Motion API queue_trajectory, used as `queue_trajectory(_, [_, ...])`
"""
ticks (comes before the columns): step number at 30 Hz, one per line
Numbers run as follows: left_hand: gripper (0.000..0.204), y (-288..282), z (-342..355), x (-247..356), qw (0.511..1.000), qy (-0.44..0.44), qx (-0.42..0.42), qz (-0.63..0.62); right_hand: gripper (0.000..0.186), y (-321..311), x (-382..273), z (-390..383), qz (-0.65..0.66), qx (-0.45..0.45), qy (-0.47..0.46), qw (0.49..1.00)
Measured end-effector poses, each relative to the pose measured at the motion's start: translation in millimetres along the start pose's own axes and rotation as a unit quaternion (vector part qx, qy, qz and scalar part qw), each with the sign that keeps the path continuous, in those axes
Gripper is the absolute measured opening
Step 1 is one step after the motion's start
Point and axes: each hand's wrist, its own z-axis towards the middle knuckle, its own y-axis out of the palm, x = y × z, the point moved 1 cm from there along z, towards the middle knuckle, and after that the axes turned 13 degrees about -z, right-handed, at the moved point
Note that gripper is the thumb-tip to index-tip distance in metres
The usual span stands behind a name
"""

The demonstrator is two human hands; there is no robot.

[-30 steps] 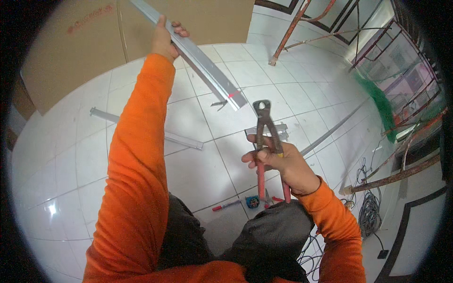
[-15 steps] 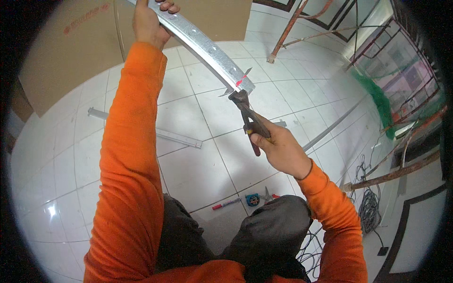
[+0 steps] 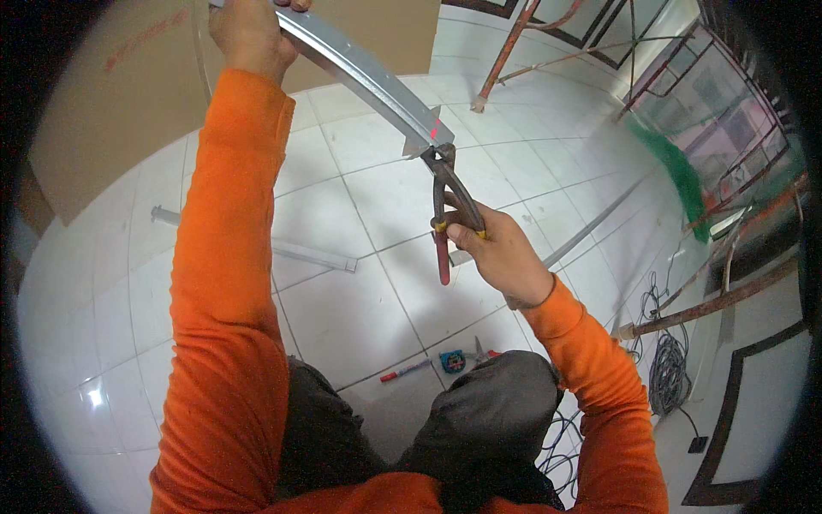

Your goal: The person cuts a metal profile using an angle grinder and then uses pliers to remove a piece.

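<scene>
My left hand (image 3: pixel 250 38), at the top edge, is closed round a galvanized metal channel (image 3: pixel 368 81). The channel slants down toward the middle, with cut tabs splayed out and a red mark (image 3: pixel 435 128) at its near end. At that end are the dark jaws of a pair of pincers (image 3: pixel 462 197). My right hand (image 3: pixel 509 257) grips the pincers by the right handle. The red-sleeved left handle stands apart from it, its lower end outside my fist. Whether the jaws bite on the metal is too small to tell.
On the tiles lie another metal profile (image 3: pixel 312 255), a red marker (image 3: pixel 402 371), a blue tape measure (image 3: pixel 453 361) and a partly hidden pointed tool (image 3: pixel 480 349) by my right knee. Rusty scaffold legs (image 3: pixel 505 60), green netting (image 3: pixel 672 171) and coiled cable (image 3: pixel 670 373) stand rightward; a brown board (image 3: pixel 111 120) leans far left.
The channel and both hands have shifted slightly left and up in view. The pincers have turned, and their two handles now show spread apart.
</scene>
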Motion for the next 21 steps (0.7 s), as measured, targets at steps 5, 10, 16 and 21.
queue_trajectory(5, [0.018,21,-18,1,0.998,0.056,-0.001,0.002,0.023,3,-14,7,0.083,0.022,0.105,0.991])
queue_trajectory(10, [0.035,61,-61,-13,0.996,0.093,-0.003,-0.007,0.022,4,-14,27,0.238,0.132,0.124,0.954])
queue_trajectory(16, [0.028,48,-45,0,0.991,0.083,-0.100,-0.004,0.023,-10,-2,38,0.167,0.165,0.086,0.968])
queue_trajectory(21, [0.031,53,-53,0,0.992,0.083,-0.087,-0.029,0.021,-21,-2,34,0.155,0.154,0.100,0.971])
